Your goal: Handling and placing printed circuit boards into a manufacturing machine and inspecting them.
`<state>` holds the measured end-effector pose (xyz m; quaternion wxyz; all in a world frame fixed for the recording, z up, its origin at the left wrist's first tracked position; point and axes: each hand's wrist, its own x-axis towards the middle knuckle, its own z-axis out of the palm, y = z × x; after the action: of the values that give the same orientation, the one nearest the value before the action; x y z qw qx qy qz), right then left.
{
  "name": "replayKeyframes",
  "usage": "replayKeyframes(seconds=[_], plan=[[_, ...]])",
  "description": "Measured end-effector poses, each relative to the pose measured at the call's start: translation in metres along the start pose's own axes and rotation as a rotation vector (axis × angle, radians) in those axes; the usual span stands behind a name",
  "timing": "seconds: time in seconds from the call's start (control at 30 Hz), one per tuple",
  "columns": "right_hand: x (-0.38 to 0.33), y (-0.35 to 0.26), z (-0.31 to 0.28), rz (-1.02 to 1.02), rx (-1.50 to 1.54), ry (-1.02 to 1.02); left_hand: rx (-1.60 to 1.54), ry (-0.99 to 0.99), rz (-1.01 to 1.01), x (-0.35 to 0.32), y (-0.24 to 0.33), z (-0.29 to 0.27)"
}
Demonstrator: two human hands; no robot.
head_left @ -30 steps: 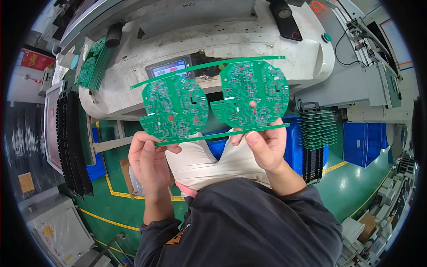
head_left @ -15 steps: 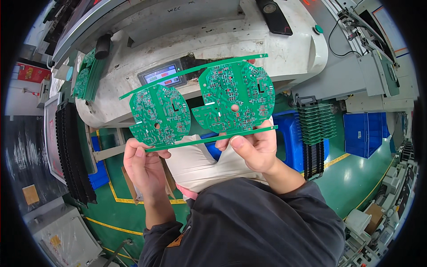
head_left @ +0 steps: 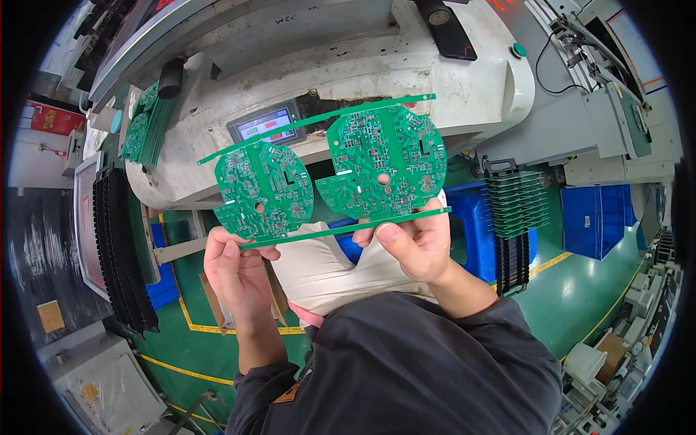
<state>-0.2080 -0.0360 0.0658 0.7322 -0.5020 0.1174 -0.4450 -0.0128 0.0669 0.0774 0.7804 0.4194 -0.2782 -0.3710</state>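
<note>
Hands (head_left: 237, 277) (head_left: 418, 250) partly behind circuit panel (head_left: 384, 156), screen (head_left: 264, 124) text illegible

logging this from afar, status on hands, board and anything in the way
Left hand and right hand gripping circuit board by near edge. Circuit board in midair, slanting in view, component side showing. Far edge partly blocks view of machine screen.

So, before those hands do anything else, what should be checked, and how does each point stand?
1. Left hand gripping the circuit-board panel at its lower strip: ok.
2. Right hand gripping that same strip: ok.
3. Both rounded boards present between the strips: ok.
4. Panel level in this view: not ok, it slopes up toward the right.
5. Tiny parts all sound: cannot tell, too small.
6. Free slot in the black rack: cannot tell.
</note>
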Motion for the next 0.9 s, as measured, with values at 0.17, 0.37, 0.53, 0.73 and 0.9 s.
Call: replayKeyframes(seconds=[0.17, 0.37, 0.53, 0.73, 0.9], plan=[[-0.0006, -0.001, 0.002, 0.001, 0.006, 0.022, 0.013, -0.008, 0.009, -0.0004, -0.0005, -0.0006], [-0.0028, -0.0027, 0.0012, 0.018, 0.004, 0.003, 0.037, -0.024, 0.012, -0.0008, -0.0021, -0.004], [-0.0021, -0.0061, 0.0053, -0.002, -0.002, -0.002, 0.032, -0.036, 0.022, -0.0002, -0.0038, -0.006], [-0.0037, -0.0064, 0.0054, 0.003, 0.074, -0.022, 0.009, -0.049, 0.02, 0.0011, -0.0062, -0.0071], [-0.0035, -0.0053, 0.0026, -0.025, -0.031, -0.061, -0.016, -0.026, 0.002, 0.001, -0.0061, -0.0048]])
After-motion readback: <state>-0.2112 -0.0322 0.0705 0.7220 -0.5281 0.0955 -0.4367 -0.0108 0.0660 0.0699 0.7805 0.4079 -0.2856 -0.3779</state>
